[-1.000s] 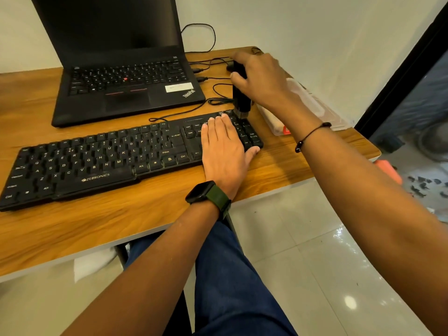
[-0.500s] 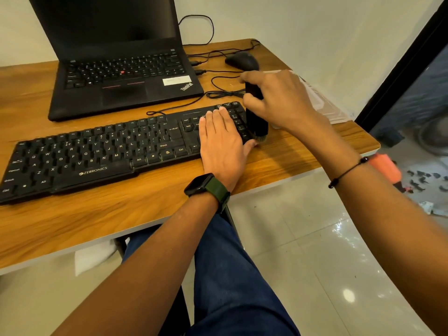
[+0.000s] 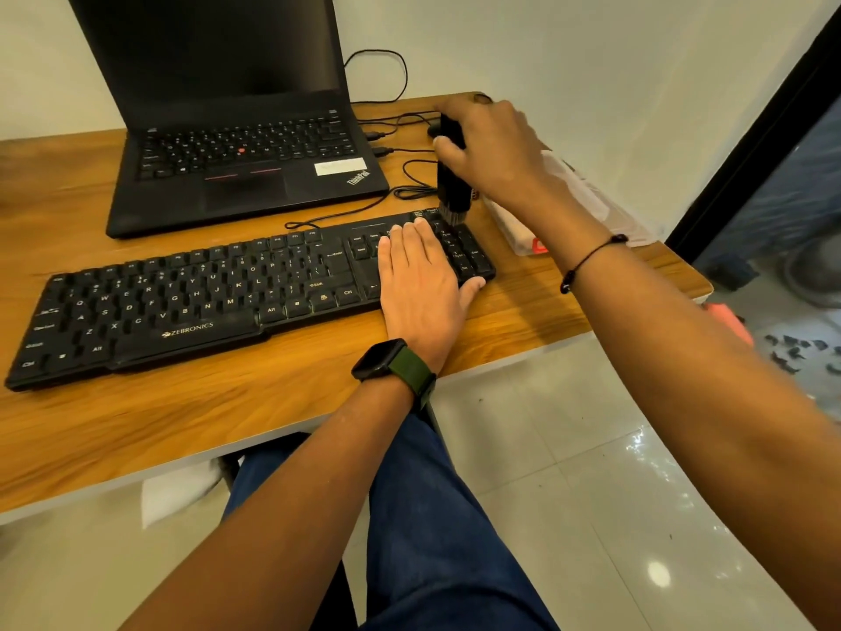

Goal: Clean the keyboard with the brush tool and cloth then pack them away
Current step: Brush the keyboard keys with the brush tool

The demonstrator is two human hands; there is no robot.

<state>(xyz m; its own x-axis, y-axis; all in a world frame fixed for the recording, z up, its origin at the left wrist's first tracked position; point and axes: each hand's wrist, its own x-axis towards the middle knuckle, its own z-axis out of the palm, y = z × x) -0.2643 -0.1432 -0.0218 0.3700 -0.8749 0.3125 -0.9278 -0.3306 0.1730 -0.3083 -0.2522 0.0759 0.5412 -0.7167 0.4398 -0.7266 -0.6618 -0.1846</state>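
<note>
My right hand (image 3: 489, 150) is wrapped around the black brush (image 3: 452, 175), holding it upright with its bristles down on the far right corner of the keyboard (image 3: 191, 307), at the top of the number pad. My left hand (image 3: 421, 277) lies flat with straight fingers on the keys just left of the number pad, thumb hooked over the near edge, gripping nothing. A dark watch (image 3: 393, 364) on a green strap sits on that wrist; a thin black cord bracelet (image 3: 587, 261) circles my right wrist.

The keyboard lies slantwise across a wooden table (image 3: 227, 416) with strong orange-brown grain and a pale edge. Behind it stands an open black laptop (image 3: 232, 129), screen dark, with thin black cables (image 3: 400, 175) running off its right side across the wood. A dark mouse (image 3: 433, 128) peeks out behind the brush. To the right of the keyboard, partly under my forearm, lies a clear plastic packet (image 3: 587, 198) with a bit of red on it.

The wall (image 3: 569, 61) behind is plain white. The floor (image 3: 591, 516) is glossy pale tile catching lamp reflections. On the right a dark door frame (image 3: 751, 129) rises, with small dark bits scattered on the floor beyond. My blue trousers (image 3: 432, 516) show below the table edge.
</note>
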